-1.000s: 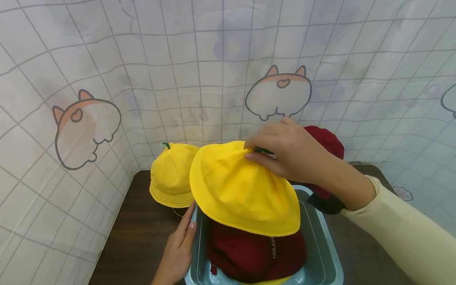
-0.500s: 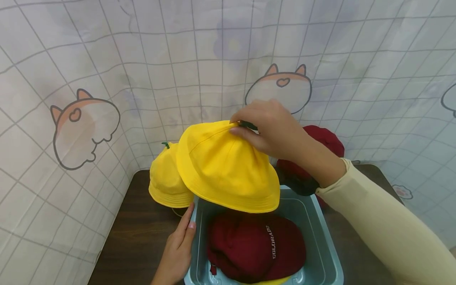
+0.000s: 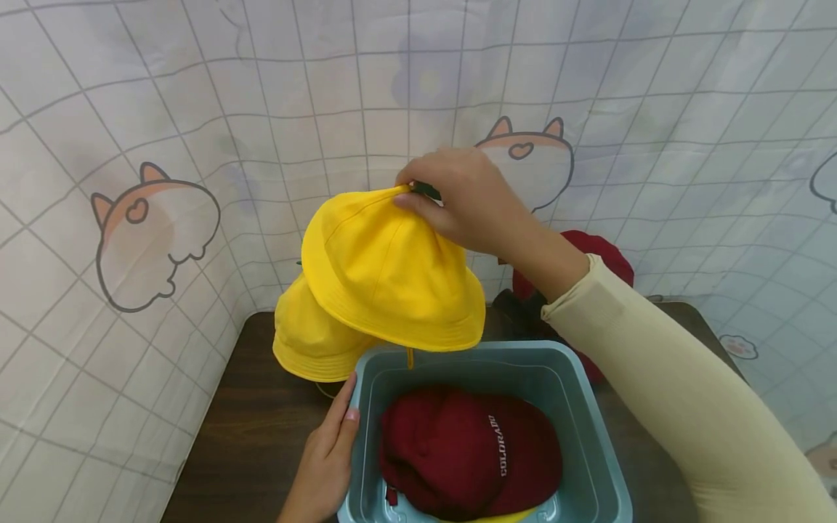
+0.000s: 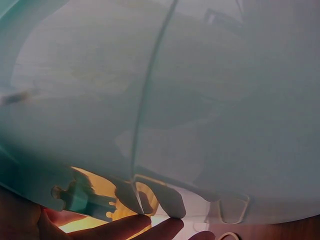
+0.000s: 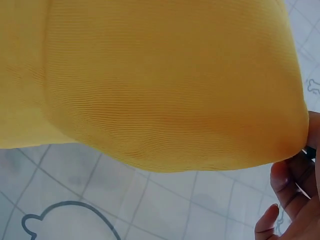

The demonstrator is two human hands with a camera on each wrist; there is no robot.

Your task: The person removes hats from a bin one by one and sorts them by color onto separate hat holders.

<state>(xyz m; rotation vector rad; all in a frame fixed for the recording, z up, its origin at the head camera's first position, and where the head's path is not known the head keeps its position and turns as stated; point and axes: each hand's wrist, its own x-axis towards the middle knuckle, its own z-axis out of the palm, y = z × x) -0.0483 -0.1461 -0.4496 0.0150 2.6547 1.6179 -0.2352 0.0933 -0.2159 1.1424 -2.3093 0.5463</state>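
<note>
My right hand (image 3: 467, 196) pinches the top of a yellow bucket hat (image 3: 399, 276) by its crown, near a small dark green tab (image 3: 426, 191). The hat hangs brim down over the far edge of a blue plastic bin (image 3: 604, 436), a short cord dangling below it. In the right wrist view the yellow fabric (image 5: 170, 85) fills most of the picture, with fingertips at its right end. My left hand (image 3: 327, 450) rests against the bin's left wall, fingers extended along it. A dark red baseball cap (image 3: 458, 450) lettered COLORADO lies inside the bin, over something yellow.
Another yellow bucket hat (image 3: 314, 334) sits on the dark wooden table (image 3: 229, 436) behind the bin's left corner, partly covered by the held hat. Dark red hats (image 3: 598, 254) stand at the back right, partly behind my forearm. A patterned cloth (image 3: 275, 109) hangs close behind.
My right hand has lifted the yellow bucket hat up and to the left, out over the bin's far edge, uncovering the red cap. My left hand has stayed at the bin's side.
</note>
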